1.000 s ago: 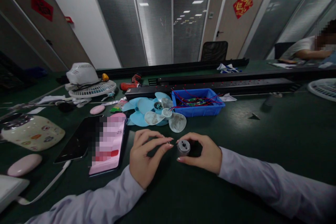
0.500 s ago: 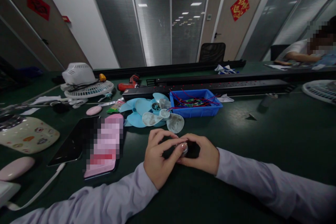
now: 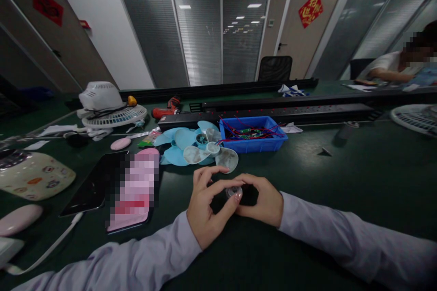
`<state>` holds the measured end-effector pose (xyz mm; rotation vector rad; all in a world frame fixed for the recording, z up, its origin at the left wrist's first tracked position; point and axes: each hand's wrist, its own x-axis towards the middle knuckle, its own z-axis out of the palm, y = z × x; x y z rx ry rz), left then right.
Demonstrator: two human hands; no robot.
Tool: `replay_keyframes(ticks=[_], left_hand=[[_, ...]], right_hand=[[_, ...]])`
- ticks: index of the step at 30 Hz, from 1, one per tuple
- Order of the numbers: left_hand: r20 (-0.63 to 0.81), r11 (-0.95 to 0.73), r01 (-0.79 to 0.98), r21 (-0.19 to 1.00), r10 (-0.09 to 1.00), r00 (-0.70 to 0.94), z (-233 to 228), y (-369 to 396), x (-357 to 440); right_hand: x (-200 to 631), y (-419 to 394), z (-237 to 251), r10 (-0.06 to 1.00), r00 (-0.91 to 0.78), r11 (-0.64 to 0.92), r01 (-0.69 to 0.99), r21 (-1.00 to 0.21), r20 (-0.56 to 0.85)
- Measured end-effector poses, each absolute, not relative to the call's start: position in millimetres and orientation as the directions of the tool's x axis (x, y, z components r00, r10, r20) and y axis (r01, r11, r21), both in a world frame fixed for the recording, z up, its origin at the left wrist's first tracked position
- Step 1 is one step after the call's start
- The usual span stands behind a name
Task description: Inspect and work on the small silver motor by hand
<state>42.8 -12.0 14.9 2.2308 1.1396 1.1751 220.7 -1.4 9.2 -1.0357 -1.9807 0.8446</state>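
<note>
Between my two hands is a small round silvery part [image 3: 233, 190], its top face with a dark centre turned up. My left hand [image 3: 208, 204] pinches it with thumb and index finger, the other fingers raised and curved. From the other side my right hand [image 3: 262, 200] holds the same part between its fingertips and thumb. Fingers cover much of it, so its full shape is hidden. Just beyond my hands lie fan blades: a blue set [image 3: 182, 141] and a translucent whitish set [image 3: 213, 148].
Behind the blades is a blue bin [image 3: 254, 146] of wired circuit boards. To the left lie a pink-screened phone [image 3: 134, 191], a black tablet [image 3: 92, 186], a white fan [image 3: 114, 116] and a red drill [image 3: 165, 112]. A person [image 3: 385, 70] sits far right.
My left fingers have shifted slightly around the small round part, and more of its top face now shows. The right hand has barely moved.
</note>
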Motion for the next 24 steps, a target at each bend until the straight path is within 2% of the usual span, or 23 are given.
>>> replay_keyframes(ticks=[5,11,16,19,24], left_hand=[[0.561,-0.606,0.485,0.631,0.788,0.254,16,-9,44],[0.679,-0.616,0.579,0.534,0.72,0.14,21,-10,17],[0.5,-0.592,0.687,0.421,0.784,0.368,-1,-10,-20],[0.447,-0.59,0.706,0.391,0.793,0.414,-8,-9,-26],[0.61,-0.564,0.675,0.476,0.764,0.209,7,-7,-1]], right_hand=[[220,-3,11,0.872,-0.398,0.441,0.386,-0.81,0.285],[221,-4,12,0.887,-0.398,0.397,0.4,-0.826,0.234],[221,-5,13,0.887,-0.405,0.387,0.387,-0.837,0.223],[221,-5,14,0.888,-0.401,0.388,0.389,-0.836,0.226],[222,-4,13,0.883,-0.412,0.395,0.393,-0.83,0.225]])
